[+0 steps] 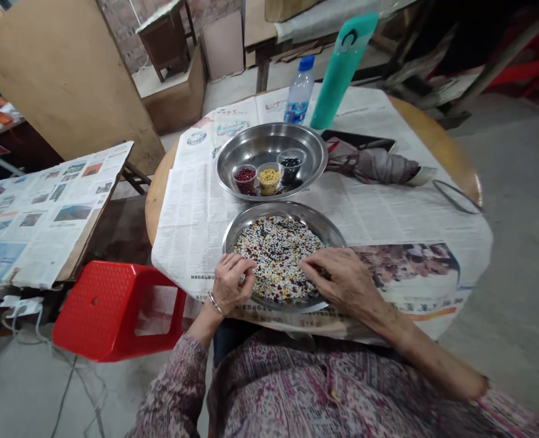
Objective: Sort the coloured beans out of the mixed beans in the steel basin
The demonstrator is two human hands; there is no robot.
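A shallow steel basin (337, 234) of mixed white, dark red, yellow and black beans and grains (278, 255) lies right in front of me. My left hand (233, 280), with a bracelet at the wrist, is at the basin's left rim. Its fingers are curled in towards the thumb, and whatever they hold is hidden. Over the right side of the mix reaches my right hand (336, 274), index finger stretched towards the grains and thumb apart from it. Beyond stands a second steel basin (272, 137) with clear cups of red beans (244, 176), yellow beans (269, 176) and black beans (291, 163).
Newspaper (191, 213) covers the round table. A water bottle (299, 91), a tall teal container (345, 70) and a folded umbrella (370, 163) are at the back. To the left are a red stool (96, 310) and another newspaper-covered table (55, 213).
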